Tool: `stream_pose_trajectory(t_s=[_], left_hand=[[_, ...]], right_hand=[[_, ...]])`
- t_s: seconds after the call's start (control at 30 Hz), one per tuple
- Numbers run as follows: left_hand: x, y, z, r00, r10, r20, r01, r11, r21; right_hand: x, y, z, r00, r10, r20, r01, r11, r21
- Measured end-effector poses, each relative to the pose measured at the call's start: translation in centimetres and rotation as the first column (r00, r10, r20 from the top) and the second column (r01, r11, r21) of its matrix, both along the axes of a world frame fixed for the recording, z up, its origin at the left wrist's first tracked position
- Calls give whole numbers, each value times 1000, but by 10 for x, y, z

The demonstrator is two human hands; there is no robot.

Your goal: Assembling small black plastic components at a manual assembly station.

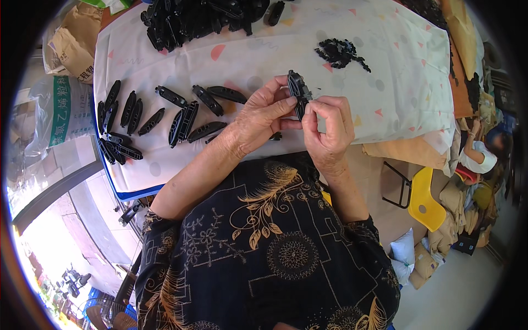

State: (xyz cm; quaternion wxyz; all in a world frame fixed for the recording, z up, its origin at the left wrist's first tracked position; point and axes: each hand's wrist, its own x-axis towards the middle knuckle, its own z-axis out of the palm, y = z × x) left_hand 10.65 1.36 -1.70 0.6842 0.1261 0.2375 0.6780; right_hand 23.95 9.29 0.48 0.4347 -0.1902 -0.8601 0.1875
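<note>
Above the near edge of the table, my left hand (267,113) grips a long black plastic part (297,88), tilted nearly upright between thumb and fingers. My right hand (331,129) is closed in a pinch against the part's right edge, where small jagged bits stick out. Its fingertips hide exactly what they pinch. Several similar narrow black parts (207,100) lie scattered on the cloth to the left of my hands. Beyond my right hand sits a small pile of black plastic scraps (342,53).
A large heap of black parts (201,19) covers the far side of the patterned tablecloth (396,71). Sacks and a brown paper bag (74,41) stand to the left. To the right are a yellow chair (426,201) and another person (479,157).
</note>
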Motion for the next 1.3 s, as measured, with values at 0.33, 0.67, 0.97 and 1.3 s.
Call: stream_pose_trajectory(t_s=[0.33,0.67,0.97,1.3], left_hand=[[-5,-2,0,984,45,-174,-64,993,-103],[7,-5,0,669,-36,-743,74,997,18],[12,-1,3,527,-41,-849,12,999,-41],[-9,4,26,196,-190,-962,176,972,-156]], right_hand=[[-2,-1,-7,998,20,67,-19,999,-26],[9,7,-6,953,77,-294,-293,-21,-956],[11,3,-11,929,88,-358,-360,-1,-933],[26,38,-5,958,260,-121,-178,207,-962]])
